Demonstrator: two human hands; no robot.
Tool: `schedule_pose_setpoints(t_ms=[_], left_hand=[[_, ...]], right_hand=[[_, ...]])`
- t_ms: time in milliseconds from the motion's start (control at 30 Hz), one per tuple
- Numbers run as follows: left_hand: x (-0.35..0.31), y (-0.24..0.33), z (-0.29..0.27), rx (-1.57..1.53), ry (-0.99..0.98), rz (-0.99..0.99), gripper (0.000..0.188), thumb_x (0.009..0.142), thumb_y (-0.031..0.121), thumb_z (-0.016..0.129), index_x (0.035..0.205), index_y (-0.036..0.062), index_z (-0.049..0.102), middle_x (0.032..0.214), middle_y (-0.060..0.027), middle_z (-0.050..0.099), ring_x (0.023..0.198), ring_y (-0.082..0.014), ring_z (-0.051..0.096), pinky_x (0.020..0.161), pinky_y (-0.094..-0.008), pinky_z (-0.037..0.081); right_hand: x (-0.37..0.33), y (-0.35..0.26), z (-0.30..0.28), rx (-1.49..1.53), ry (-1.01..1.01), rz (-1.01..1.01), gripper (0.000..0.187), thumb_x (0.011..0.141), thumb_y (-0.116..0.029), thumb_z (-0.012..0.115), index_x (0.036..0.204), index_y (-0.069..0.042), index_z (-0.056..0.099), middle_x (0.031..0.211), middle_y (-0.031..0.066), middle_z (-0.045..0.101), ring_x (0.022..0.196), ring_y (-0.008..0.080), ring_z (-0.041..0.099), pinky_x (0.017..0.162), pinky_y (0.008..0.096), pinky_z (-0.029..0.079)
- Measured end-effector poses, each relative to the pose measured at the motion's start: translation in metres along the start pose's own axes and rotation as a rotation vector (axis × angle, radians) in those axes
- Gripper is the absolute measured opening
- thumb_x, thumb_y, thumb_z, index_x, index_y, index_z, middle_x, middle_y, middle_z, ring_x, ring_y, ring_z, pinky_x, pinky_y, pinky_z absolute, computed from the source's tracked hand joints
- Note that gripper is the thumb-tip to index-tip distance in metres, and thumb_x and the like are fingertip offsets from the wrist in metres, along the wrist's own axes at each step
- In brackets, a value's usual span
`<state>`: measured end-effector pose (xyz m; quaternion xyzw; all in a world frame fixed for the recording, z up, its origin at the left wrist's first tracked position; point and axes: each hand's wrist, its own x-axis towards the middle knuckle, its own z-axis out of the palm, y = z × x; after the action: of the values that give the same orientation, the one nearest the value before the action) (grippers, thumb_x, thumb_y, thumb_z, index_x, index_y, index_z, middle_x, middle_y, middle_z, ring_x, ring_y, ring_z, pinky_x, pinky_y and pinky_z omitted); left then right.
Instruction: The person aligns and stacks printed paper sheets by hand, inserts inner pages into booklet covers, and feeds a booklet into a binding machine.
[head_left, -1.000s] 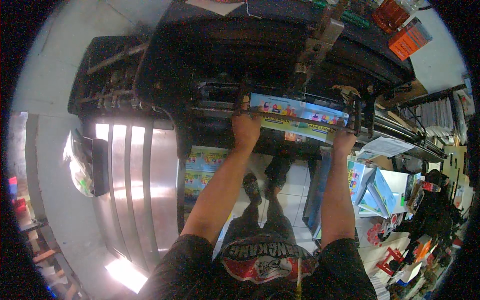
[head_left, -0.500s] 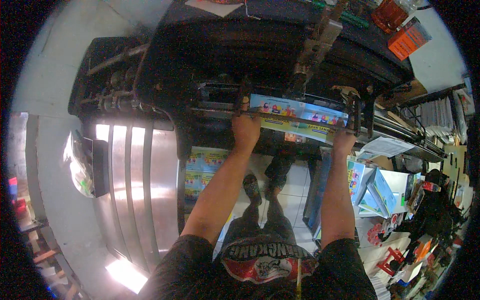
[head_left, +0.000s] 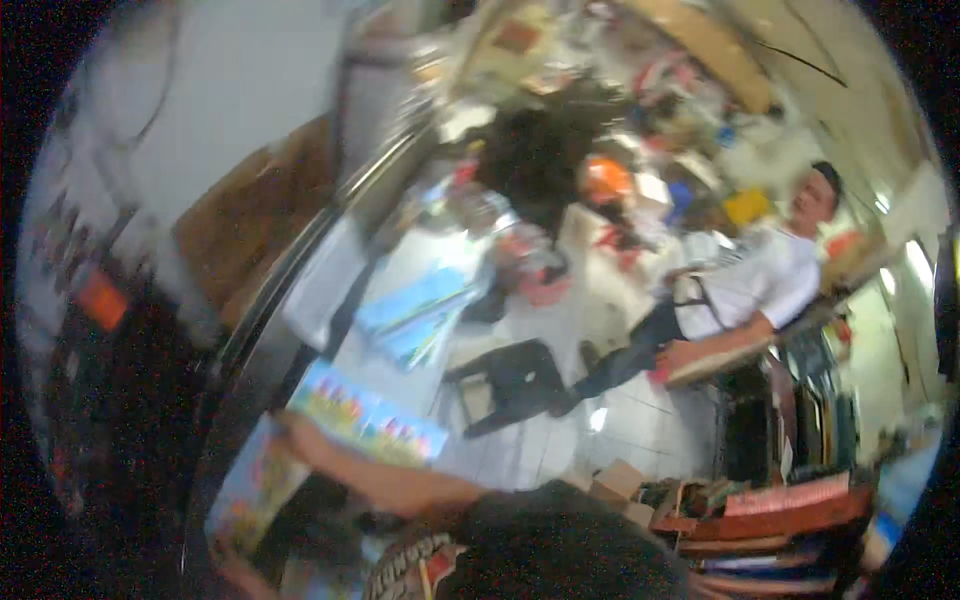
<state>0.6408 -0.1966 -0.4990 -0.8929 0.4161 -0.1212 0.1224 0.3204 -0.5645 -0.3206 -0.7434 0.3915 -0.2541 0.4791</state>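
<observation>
Motion blurs the whole view. A long printed sheet (head_left: 243,490), light blue and yellow-green with small coloured figures, slants at the lower left between my two hands. My right hand (head_left: 292,434) grips its upper end, the fingers closed but smeared. At its lower end, near the bottom edge, part of my left hand (head_left: 236,568) shows; its fingers cannot be made out. Just beyond my right hand lies another printed sheet (head_left: 370,415) with similar figures, partly covered by my right forearm.
Folded blue printed pieces (head_left: 425,310) lie on a pale surface ahead. A dark stool (head_left: 510,385) stands on the tiled floor. To the right, a person in a white shirt (head_left: 755,285) sits leaning back. A dark machine (head_left: 120,400) fills the left, and stacked materials (head_left: 780,510) are at lower right.
My view and body have swung right, away from the machine's front. The printed sheet has come out of the machine with my hands. A seated person is now in view.
</observation>
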Motion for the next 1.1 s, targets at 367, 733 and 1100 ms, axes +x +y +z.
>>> schedule_pose_setpoints(t_ms=[367, 733, 1100], left_hand=[[0.035, 0.133, -0.213, -1.742, -0.181, -0.582, 0.047, 0.082, 0.025, 0.063, 0.122, -0.0001, 0.054, 0.116, -0.0187, 0.057, 0.098, -0.0285, 0.056, 0.084, -0.0481, 0.046], [0.032, 0.128, -0.293, -1.372, -0.24, -0.354, 0.059, 0.086, 0.04, 0.056, 0.129, 0.0003, 0.05, 0.13, -0.0226, 0.049, 0.112, -0.0373, 0.049, 0.099, -0.0443, 0.037], [-0.042, 0.155, -0.286, -1.387, -0.068, -0.187, 0.035, 0.1, 0.024, 0.038, 0.119, -0.0022, 0.051, 0.112, -0.0131, 0.057, 0.099, -0.0215, 0.055, 0.088, -0.0352, 0.046]], right_hand=[[-0.122, -0.032, -0.121, 0.215, -0.06, 0.057, 0.05, 0.079, -0.025, 0.064, 0.121, -0.001, 0.052, 0.103, 0.0167, 0.058, 0.095, 0.0277, 0.056, 0.083, 0.0388, 0.044], [-0.165, -0.052, -0.157, 0.342, -0.193, 0.169, 0.049, 0.078, -0.032, 0.071, 0.113, -0.001, 0.055, 0.096, 0.0088, 0.055, 0.091, 0.0201, 0.051, 0.08, 0.0342, 0.043], [-0.202, -0.108, -0.263, 0.366, -0.41, 0.113, 0.059, 0.081, -0.034, 0.068, 0.126, -0.002, 0.049, 0.118, 0.0142, 0.057, 0.107, 0.0227, 0.054, 0.09, 0.0353, 0.044]])
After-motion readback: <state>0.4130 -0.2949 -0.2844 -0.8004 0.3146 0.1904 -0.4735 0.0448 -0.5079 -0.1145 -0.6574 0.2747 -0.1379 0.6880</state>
